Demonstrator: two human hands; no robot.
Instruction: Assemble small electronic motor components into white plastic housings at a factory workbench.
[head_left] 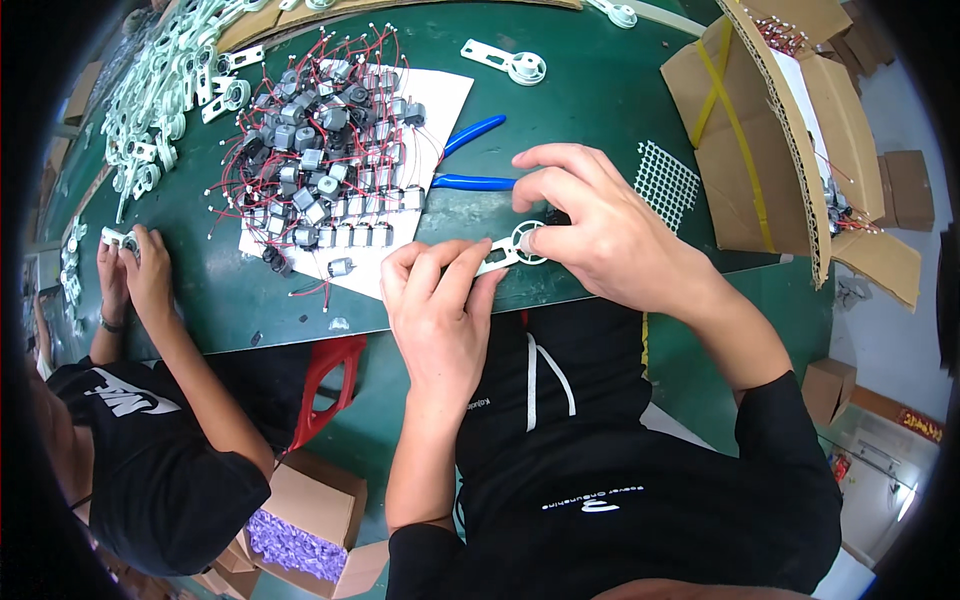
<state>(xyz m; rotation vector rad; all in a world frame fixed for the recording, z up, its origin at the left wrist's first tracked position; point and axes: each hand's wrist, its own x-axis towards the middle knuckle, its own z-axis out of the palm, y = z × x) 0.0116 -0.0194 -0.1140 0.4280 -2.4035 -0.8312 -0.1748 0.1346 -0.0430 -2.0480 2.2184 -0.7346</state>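
My left hand (435,300) pinches the slotted end of a pale plastic bracket (496,259) between thumb and fingers, near the table's front edge. The bracket's open ring points to the right. My right hand (600,225) is curled over that ring, its thumb pressed at the rim and its index and middle fingers arched above. A small dark thing (557,216) shows under the right fingers, mostly hidden. Just beyond my hands lie blue-handled pliers (474,183). To the left, small grey motors (310,150) with red wires are heaped and partly lined up on a white sheet (440,95).
Another bracket (508,63) lies farther back; many more are piled (160,100) at the far left. A white mesh piece (665,185) and a cardboard box (735,140) stand to the right. A co-worker's hands (140,270) hold a pale part at the left.
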